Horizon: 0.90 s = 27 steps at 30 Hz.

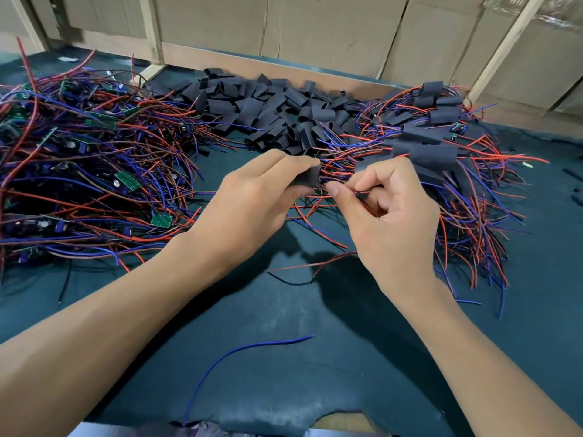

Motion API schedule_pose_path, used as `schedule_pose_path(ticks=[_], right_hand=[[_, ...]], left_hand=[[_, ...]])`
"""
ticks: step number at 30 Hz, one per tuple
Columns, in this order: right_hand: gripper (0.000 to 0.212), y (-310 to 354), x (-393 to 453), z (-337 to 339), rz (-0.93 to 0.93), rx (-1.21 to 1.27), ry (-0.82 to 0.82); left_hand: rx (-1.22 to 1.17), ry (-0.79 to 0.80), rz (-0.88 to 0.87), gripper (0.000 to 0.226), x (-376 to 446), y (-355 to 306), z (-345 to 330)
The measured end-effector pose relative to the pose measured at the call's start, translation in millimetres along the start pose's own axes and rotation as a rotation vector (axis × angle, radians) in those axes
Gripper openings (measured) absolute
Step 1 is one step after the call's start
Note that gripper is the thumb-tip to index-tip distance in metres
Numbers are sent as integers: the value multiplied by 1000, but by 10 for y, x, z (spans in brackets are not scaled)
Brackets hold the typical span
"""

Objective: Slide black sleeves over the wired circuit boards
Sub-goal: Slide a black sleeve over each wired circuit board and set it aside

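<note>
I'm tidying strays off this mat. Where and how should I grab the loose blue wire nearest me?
Pinch the loose blue wire near mid-length, from above. It lies flat and curved on the dark mat, apart from the piles, so nothing crowds it; a thin strand needs a fingertip pinch.

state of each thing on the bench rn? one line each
left hand: grip pinches a black sleeve, held above the mat
right hand: grip pinches red and black wires leading into that sleeve
bare boards pile: tangled at left, green boards uncovered
loose sleeves pile: empty, heaped at the back
sleeved pile: at right, sleeves on
blue wire: loose, alone on the mat
</note>
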State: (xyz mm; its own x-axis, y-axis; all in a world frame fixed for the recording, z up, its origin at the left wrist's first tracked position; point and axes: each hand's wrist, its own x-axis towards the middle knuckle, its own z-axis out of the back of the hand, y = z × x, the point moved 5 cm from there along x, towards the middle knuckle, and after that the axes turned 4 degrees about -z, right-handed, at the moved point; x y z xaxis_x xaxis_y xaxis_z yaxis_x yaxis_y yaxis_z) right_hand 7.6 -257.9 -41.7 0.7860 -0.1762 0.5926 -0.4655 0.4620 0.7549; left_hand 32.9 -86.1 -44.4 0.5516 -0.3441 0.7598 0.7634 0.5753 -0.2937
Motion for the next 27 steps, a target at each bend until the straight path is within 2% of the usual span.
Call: schedule_pose_path(ticks=[4,10,14,17,21,23,27], right_hand=[[37,-28,16,33,-64,45,-3],[35,-84,55,1,-182,202,121],[22,-117,56,-43,-239,282,256],[20,-173,54,-66,-288,246,366],[4,-254,39,-80,-279,102,554],[4,-269,27,-83,-289,104,569],[11,-281,50,-71,-322,301,497]], left_hand=[[17,-3,-55,18,13,-18,8],[106,20,-156,13,25,9,57],[96,-39,-159,8,15,-3,86],[53,-138,-67,9,8,55,145],[-25,-274,94,8,2,205,244],[-82,-326,180,7,-2,256,269],[-286,-370,442,9,-31,370,215]])
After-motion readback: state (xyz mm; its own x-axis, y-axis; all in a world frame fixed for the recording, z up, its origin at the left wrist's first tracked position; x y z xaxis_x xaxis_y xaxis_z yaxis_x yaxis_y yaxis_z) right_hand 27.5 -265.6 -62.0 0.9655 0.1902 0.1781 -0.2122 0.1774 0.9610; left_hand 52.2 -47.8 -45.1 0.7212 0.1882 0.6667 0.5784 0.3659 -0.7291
